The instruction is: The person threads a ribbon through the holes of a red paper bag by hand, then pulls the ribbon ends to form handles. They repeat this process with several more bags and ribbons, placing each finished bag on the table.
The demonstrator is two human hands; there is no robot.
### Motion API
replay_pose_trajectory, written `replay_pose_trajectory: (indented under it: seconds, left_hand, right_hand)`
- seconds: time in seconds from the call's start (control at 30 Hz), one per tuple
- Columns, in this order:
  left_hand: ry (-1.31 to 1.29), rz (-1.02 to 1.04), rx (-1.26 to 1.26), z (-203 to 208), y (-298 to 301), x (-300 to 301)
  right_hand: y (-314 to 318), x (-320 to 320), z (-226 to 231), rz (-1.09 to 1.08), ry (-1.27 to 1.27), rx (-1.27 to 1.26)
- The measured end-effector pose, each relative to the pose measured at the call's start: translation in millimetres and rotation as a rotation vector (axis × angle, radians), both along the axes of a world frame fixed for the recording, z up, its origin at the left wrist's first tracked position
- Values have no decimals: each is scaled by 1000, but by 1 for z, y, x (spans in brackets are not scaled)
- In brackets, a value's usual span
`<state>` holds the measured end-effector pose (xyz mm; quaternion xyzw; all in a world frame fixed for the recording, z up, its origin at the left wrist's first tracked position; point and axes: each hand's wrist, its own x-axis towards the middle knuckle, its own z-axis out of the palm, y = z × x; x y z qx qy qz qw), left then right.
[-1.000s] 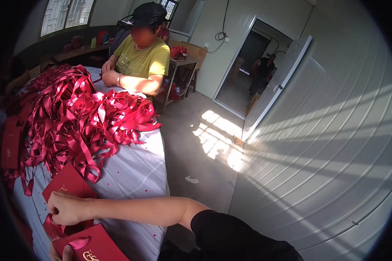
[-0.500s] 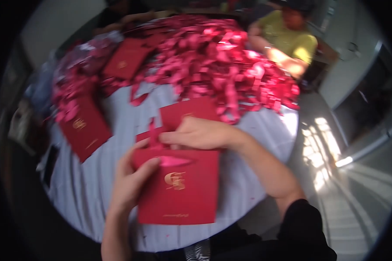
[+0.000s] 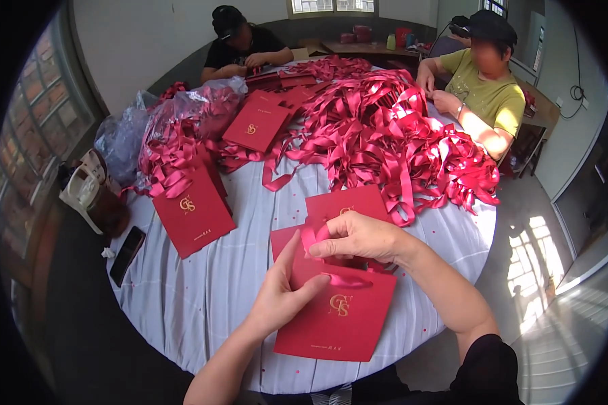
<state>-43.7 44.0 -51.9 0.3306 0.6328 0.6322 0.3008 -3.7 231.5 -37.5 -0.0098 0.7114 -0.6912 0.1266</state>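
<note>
A red paper gift bag (image 3: 334,331) with gold lettering stands tilted in front of me near the table's front edge. My left hand (image 3: 280,290) grips its upper left edge, thumb on the front face and fingers behind. My right hand (image 3: 365,236) is closed in a pinch above the bag's opening, on a pink ribbon handle (image 3: 311,237). Another stretch of ribbon (image 3: 348,281) lies across the front panel near the top rim. Just behind my hands lies another red bag (image 3: 331,202), partly covered by them. What is inside the bag is hidden.
A large heap of pink ribbons (image 3: 378,121) covers the table's far side. More red bags (image 3: 194,219) lie left and farther back (image 3: 258,125), beside clear plastic (image 3: 209,101). A phone (image 3: 127,255) rests at the left edge. Two people (image 3: 483,94) (image 3: 243,50) work across the table.
The whole view has shifted, so the table and bags appear farther right and lower, and sharper. My left hand still grips the bag; my right hand still pinches the ribbon.
</note>
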Motion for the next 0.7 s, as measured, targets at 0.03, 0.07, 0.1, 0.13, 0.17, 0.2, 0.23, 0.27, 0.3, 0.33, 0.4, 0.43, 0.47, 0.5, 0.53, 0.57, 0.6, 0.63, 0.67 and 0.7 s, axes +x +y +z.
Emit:
replay_pose_trajectory:
  seconds: [0.03,0.07,0.1,0.13,0.17,0.2,0.23,0.27,0.3,0.33,0.4,0.43,0.47,0.5,0.53,0.57,0.6,0.63,0.67,0.7]
  left_hand:
    - [9,-1,-20,0,1,2]
    - [31,-9,-40,0,1,2]
    - [37,-18,-37,-1,1,2]
    - [21,-37,-26,-2,1,2]
    - [5,-57,-16,-4,1,2]
    - [35,-22,-8,-8,2,3]
    - [39,-30,-4,-6,2,4]
    - [-27,-40,-39,-2,2,7]
    - [-94,-51,-76,1,2,9]
    - [-64,-39,-139,1,0,10]
    - [-96,-70,-162,1,1,8]
    - [-133,-91,-191,0,1,8]
    - [-133,-96,-190,-1,1,8]
    - [-146,-107,-171,-2,1,9]
    - [-160,-119,-153,-3,1,8]
    - [-160,-125,-153,-2,2,8]
    - [-164,-119,-175,0,2,9]
    - [-168,-108,-197,1,2,9]
    - [-166,-109,-198,0,3,9]
    - [-198,-104,-184,0,4,10]
  right_hand:
    - [2,1,1,5,-13,-31]
    - [4,1,0,9,-27,-61]
    - [3,2,-2,11,-12,-124]
    - [1,1,-4,6,-6,-120]
    - [0,0,-5,-24,21,-160]
    - [0,-1,-4,-55,48,-199]
    - [1,0,-1,-88,62,-176]
    - [1,-1,-1,-96,66,-171]
    - [0,-1,-2,-126,122,-168]
    - [0,-1,-2,-154,179,-165]
    - [2,-1,0,-172,182,-146]
    - [1,-5,-6,-194,224,-148]
    - [1,-8,-9,-216,266,-151]
    - [0,-7,-9,-236,277,-151]
    - [0,-7,-9,-242,277,-149]
    - [0,-8,-8,-227,311,-194]
    - [0,-8,-8,-210,346,-239]
    - [-2,-9,-8,-211,347,-239]
    - [-4,-9,-7,-182,339,-346]
    - [-5,-8,-6,-152,330,-453]
